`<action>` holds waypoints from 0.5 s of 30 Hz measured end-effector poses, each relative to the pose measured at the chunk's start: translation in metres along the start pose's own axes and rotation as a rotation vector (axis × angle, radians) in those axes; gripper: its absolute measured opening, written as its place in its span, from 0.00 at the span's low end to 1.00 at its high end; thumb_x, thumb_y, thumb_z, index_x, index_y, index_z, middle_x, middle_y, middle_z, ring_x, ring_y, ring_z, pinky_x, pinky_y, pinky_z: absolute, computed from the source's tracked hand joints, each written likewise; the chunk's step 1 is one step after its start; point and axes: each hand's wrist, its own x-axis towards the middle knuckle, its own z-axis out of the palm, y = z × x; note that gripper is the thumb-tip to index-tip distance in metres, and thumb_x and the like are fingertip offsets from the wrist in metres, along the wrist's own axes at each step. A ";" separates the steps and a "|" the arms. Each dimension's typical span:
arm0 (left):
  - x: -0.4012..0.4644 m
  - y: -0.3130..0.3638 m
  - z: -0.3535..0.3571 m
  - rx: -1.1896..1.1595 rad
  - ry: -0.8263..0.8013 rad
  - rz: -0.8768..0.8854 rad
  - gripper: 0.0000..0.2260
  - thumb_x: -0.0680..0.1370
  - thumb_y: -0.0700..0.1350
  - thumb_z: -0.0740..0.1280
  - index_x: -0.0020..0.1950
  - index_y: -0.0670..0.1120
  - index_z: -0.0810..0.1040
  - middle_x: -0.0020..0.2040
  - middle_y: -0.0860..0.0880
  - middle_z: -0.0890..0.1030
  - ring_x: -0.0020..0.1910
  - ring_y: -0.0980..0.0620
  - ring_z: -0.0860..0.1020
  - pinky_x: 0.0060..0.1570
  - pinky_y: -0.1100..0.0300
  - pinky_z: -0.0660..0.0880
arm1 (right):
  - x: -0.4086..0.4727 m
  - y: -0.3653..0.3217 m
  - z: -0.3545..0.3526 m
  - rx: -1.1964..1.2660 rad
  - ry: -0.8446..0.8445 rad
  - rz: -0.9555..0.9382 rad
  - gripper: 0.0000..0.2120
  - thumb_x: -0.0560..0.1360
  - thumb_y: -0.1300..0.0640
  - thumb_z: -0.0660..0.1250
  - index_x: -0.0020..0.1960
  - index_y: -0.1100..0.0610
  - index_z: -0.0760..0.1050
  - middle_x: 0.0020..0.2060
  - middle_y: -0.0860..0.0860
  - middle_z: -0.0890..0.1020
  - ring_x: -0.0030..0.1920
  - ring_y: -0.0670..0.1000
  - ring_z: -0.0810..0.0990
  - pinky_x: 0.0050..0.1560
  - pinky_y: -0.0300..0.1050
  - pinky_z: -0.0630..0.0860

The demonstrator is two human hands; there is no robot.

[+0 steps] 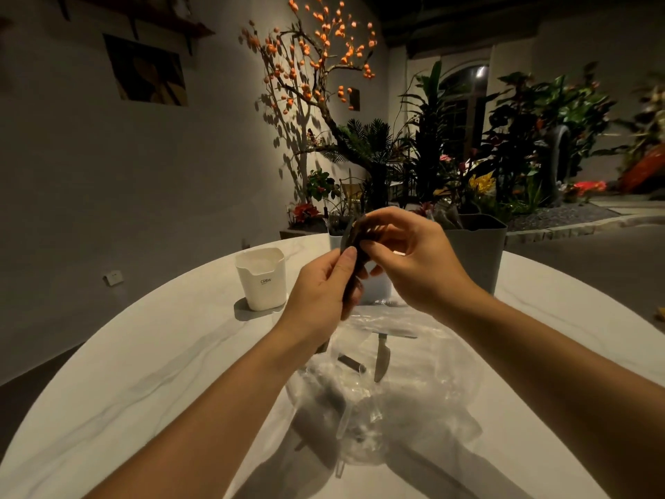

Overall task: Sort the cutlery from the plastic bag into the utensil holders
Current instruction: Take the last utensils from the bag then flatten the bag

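Presently, head view: left hand [324, 282] and right hand [406, 253] both pinch a dark utensil [351, 243], long axis roughly upright, above the plastic bag [396, 408]. White holder [261, 279] stands nearer the left hand.

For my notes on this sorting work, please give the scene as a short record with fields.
left hand: left hand grips a dark utensil
right hand: right hand pinches the same utensil at its upper end
bag: clear plastic bag lies on the table, a knife inside
holders: white holder at left, grey holder at right
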 end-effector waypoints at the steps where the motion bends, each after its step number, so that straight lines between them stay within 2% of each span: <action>1: 0.006 0.003 0.000 0.031 0.004 0.018 0.15 0.85 0.52 0.56 0.53 0.47 0.79 0.39 0.47 0.80 0.37 0.52 0.77 0.37 0.62 0.75 | 0.007 -0.001 -0.002 -0.032 0.006 -0.016 0.11 0.78 0.66 0.68 0.55 0.52 0.79 0.47 0.46 0.83 0.50 0.47 0.82 0.42 0.38 0.81; 3: 0.017 0.010 -0.003 0.106 0.005 0.079 0.13 0.85 0.51 0.57 0.54 0.49 0.79 0.48 0.47 0.83 0.48 0.51 0.80 0.47 0.63 0.77 | 0.020 -0.003 -0.005 -0.081 0.028 -0.040 0.12 0.78 0.67 0.67 0.55 0.52 0.78 0.47 0.47 0.83 0.50 0.47 0.82 0.42 0.40 0.82; 4: 0.023 0.013 -0.005 0.164 0.020 0.123 0.11 0.85 0.51 0.58 0.55 0.50 0.79 0.50 0.48 0.82 0.50 0.52 0.80 0.46 0.64 0.77 | 0.026 -0.004 -0.007 -0.091 0.041 -0.049 0.12 0.78 0.67 0.67 0.55 0.52 0.78 0.46 0.46 0.83 0.50 0.47 0.82 0.41 0.42 0.82; 7: 0.043 0.026 -0.012 0.295 0.063 0.221 0.07 0.84 0.47 0.62 0.56 0.49 0.80 0.49 0.50 0.82 0.47 0.57 0.80 0.43 0.68 0.77 | 0.043 -0.009 -0.012 -0.135 0.066 -0.092 0.13 0.77 0.67 0.67 0.53 0.50 0.78 0.46 0.43 0.82 0.49 0.45 0.82 0.42 0.40 0.82; 9: 0.059 0.036 -0.014 0.305 0.063 0.248 0.06 0.83 0.45 0.63 0.54 0.49 0.80 0.48 0.50 0.84 0.48 0.56 0.82 0.49 0.62 0.79 | 0.055 -0.014 -0.016 -0.126 0.072 -0.115 0.12 0.77 0.67 0.67 0.55 0.52 0.77 0.47 0.43 0.81 0.49 0.46 0.82 0.41 0.38 0.82; 11: 0.075 0.048 -0.016 0.341 0.070 0.284 0.06 0.84 0.44 0.63 0.52 0.51 0.79 0.48 0.50 0.83 0.50 0.52 0.82 0.53 0.54 0.80 | 0.071 -0.020 -0.021 -0.135 0.089 -0.143 0.11 0.78 0.66 0.67 0.56 0.54 0.77 0.48 0.44 0.80 0.51 0.47 0.81 0.41 0.40 0.83; 15: 0.103 0.067 -0.018 0.328 0.053 0.294 0.05 0.84 0.45 0.63 0.53 0.51 0.78 0.49 0.51 0.82 0.51 0.52 0.81 0.54 0.51 0.80 | 0.099 -0.024 -0.026 -0.293 0.141 -0.269 0.11 0.77 0.66 0.68 0.58 0.56 0.76 0.46 0.40 0.78 0.49 0.45 0.81 0.47 0.45 0.83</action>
